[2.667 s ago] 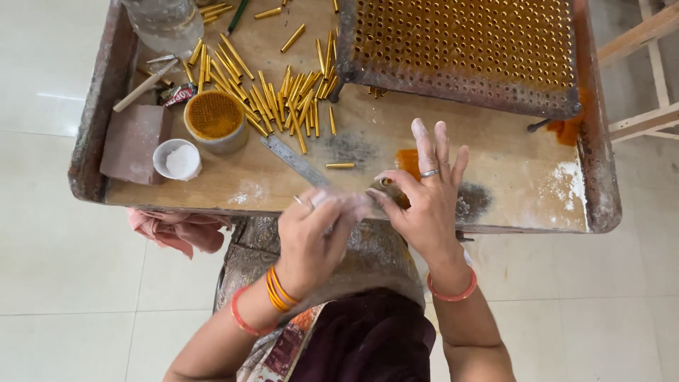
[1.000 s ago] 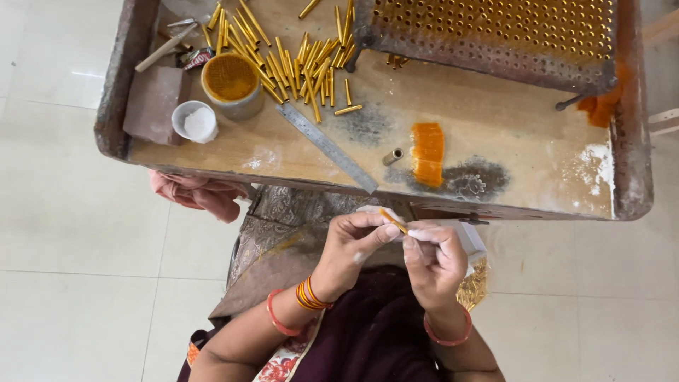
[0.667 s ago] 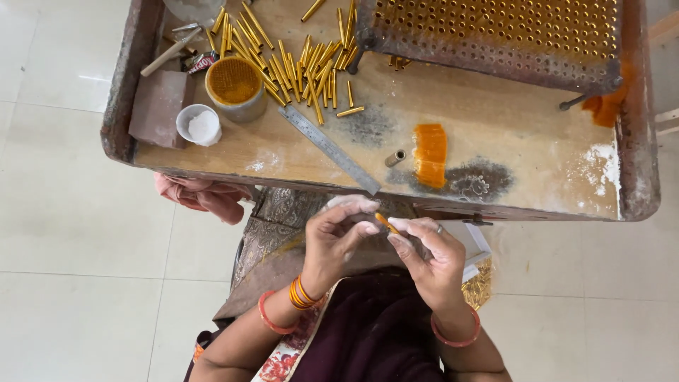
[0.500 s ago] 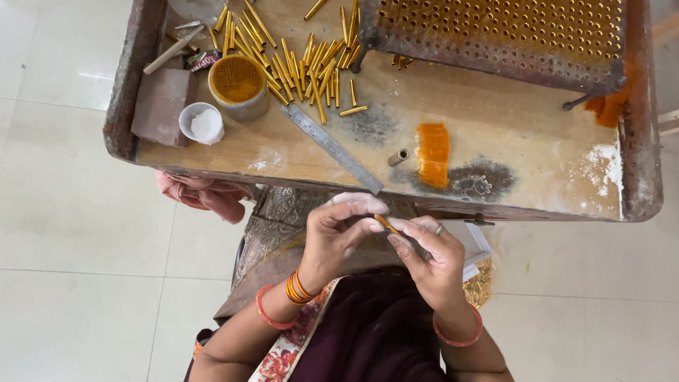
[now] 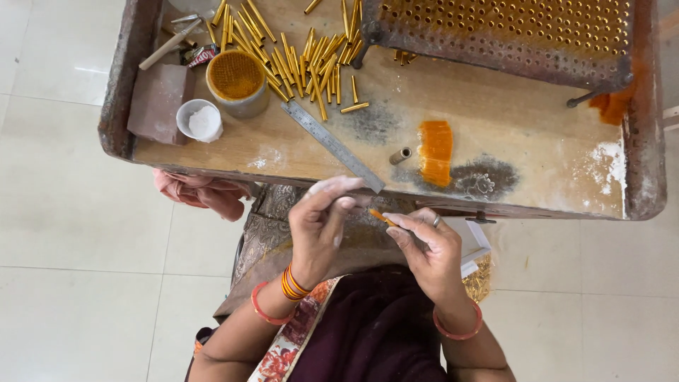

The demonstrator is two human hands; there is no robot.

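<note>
My left hand (image 5: pixel 322 223) and my right hand (image 5: pixel 428 247) meet in front of the wooden work table's (image 5: pixel 297 152) near edge, above my lap. Between their fingertips is a small thin orange stick (image 5: pixel 382 217); both hands pinch it, the left with powder-white fingertips. On the table a metal ruler (image 5: pixel 332 145) lies diagonally, next to a small cylinder (image 5: pixel 400 155) and an orange slab (image 5: pixel 435 151). A pile of golden tubes (image 5: pixel 304 60) lies further back.
A perforated metal rack (image 5: pixel 502 32) filled with tubes stands at the back right. At the left are a cup of orange paste (image 5: pixel 236 79), a small white powder dish (image 5: pixel 199 120), a brown block (image 5: pixel 157 102) and a pink cloth (image 5: pixel 201 192) hanging below the table edge.
Earlier my hands worked on the table beside the ruler. They have drawn back over my lap with the orange stick, and in the last second they shifted only slightly.
</note>
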